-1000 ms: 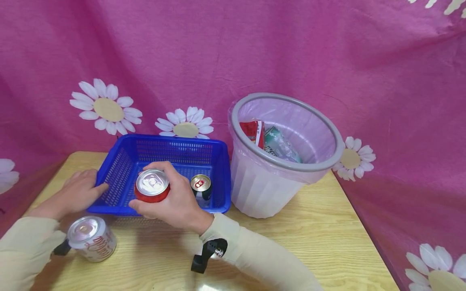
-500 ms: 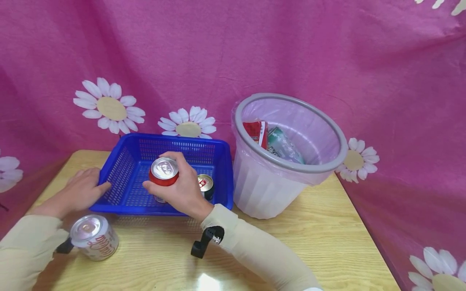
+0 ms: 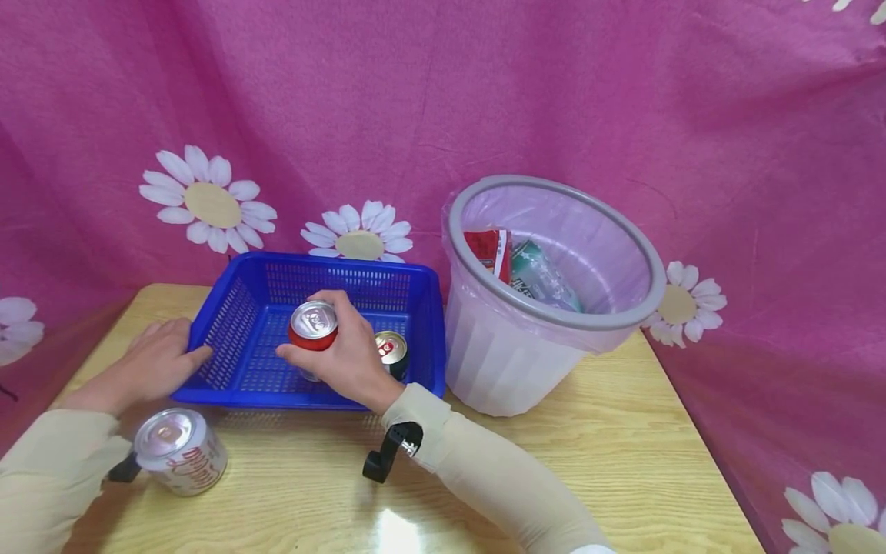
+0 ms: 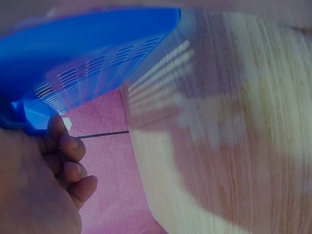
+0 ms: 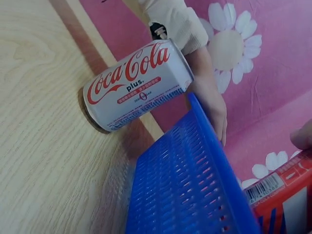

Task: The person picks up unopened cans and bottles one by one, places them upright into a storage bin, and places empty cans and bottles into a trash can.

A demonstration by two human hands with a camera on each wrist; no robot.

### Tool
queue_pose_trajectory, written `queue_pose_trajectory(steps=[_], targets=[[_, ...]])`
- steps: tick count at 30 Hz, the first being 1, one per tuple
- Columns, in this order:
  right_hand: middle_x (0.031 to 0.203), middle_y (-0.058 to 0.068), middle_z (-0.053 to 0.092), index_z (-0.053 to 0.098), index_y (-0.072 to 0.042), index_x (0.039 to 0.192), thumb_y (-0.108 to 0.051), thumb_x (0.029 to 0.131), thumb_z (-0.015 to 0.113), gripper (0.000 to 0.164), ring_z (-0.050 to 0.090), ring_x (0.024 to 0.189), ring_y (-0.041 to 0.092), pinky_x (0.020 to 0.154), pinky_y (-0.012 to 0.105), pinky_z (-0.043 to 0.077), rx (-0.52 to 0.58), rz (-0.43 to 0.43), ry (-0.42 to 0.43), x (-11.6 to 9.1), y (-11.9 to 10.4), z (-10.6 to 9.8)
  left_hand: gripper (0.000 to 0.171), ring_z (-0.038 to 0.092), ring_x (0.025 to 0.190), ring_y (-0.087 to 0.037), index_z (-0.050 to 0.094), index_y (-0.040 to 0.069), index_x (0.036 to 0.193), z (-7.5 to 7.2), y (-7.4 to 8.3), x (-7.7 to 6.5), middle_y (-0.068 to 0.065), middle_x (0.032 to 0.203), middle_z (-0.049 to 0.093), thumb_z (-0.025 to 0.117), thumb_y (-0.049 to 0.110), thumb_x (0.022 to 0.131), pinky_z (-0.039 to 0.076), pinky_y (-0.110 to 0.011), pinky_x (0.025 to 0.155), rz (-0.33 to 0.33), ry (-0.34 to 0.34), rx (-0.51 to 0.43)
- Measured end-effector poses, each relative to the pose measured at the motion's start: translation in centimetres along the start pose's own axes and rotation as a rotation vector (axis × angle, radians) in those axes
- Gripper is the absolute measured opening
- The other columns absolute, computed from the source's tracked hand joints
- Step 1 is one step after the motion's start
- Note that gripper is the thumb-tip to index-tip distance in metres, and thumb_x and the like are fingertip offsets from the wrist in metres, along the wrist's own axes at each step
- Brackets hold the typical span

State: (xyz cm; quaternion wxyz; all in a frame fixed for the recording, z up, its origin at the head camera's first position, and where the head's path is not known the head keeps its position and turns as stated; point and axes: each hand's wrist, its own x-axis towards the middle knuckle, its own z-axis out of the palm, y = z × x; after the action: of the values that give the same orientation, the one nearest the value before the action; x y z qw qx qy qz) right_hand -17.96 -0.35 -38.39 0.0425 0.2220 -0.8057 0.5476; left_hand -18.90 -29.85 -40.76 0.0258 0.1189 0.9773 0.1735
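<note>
My right hand [image 3: 354, 355] holds a red can [image 3: 305, 340] by its upper part, low inside the blue basket [image 3: 242, 396], the can upright with its silver lid up. In the right wrist view the red can [image 5: 287, 192] shows a barcode beyond the basket's wall. Beside that hand, a dark can [image 3: 398, 368] with a gold lid stands in the basket, partly hidden. At the basket's left side, my left hand [image 3: 155, 360] grips the rim, thumb over it and fingers outside. A white Coca-Cola plus can [image 3: 185, 458] stands on the table near my left wrist.
To the right of the basket stands a white bin [image 3: 498, 362] with a grey rim and a pink liner. Inside it lie a red packet [image 3: 486, 250] and a crumpled green-and-clear plastic piece [image 3: 543, 281]. A pink flowered cloth [image 3: 540, 92] hangs behind the wooden table [image 3: 623, 454].
My right hand has moved the red can to the right and lowered it into the basket, coming nearly to rest over the last half second. The left hand has stayed at the rim.
</note>
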Motion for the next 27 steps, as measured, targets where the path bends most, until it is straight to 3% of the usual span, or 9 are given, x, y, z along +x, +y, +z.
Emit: queue_pose_trajectory(steps=[7, 20, 27], targets=[[0.123, 0.005, 0.067, 0.05, -0.021, 0.131, -0.028, 0.08, 0.089, 0.065, 0.065, 0.104, 0.006, 0.081, 0.018, 0.055, -0.035, 0.047, -0.009, 0.16, 0.26, 0.24, 0.05, 0.052, 0.104, -0.047, 0.049, -0.02, 0.124, -0.1, -0.02, 0.02, -0.033, 0.112, 0.059, 0.048, 0.025, 0.104, 0.037, -0.058, 0.089, -0.002, -0.002, -0.001], [0.116, 0.004, 0.07, 0.051, -0.018, 0.125, -0.03, 0.076, 0.091, 0.064, 0.067, 0.104, 0.014, 0.082, 0.02, 0.053, -0.227, 0.163, -0.004, 0.33, 0.61, 0.7, 0.051, 0.052, 0.106, -0.049, 0.048, -0.021, 0.126, -0.07, 0.09, 0.02, -0.035, 0.114, 0.059, 0.047, 0.025, 0.104, 0.038, -0.058, 0.088, 0.003, 0.001, 0.006], [0.116, 0.004, 0.071, 0.051, -0.017, 0.125, -0.03, 0.075, 0.092, 0.066, 0.068, 0.106, 0.015, 0.086, 0.021, 0.053, -0.293, 0.174, -0.009, 0.53, 0.73, 0.86, 0.05, 0.052, 0.108, -0.05, 0.048, -0.021, 0.125, -0.11, 0.07, 0.04, -0.035, 0.113, 0.059, 0.048, 0.024, 0.104, 0.038, -0.059, 0.09, 0.008, 0.004, 0.011]])
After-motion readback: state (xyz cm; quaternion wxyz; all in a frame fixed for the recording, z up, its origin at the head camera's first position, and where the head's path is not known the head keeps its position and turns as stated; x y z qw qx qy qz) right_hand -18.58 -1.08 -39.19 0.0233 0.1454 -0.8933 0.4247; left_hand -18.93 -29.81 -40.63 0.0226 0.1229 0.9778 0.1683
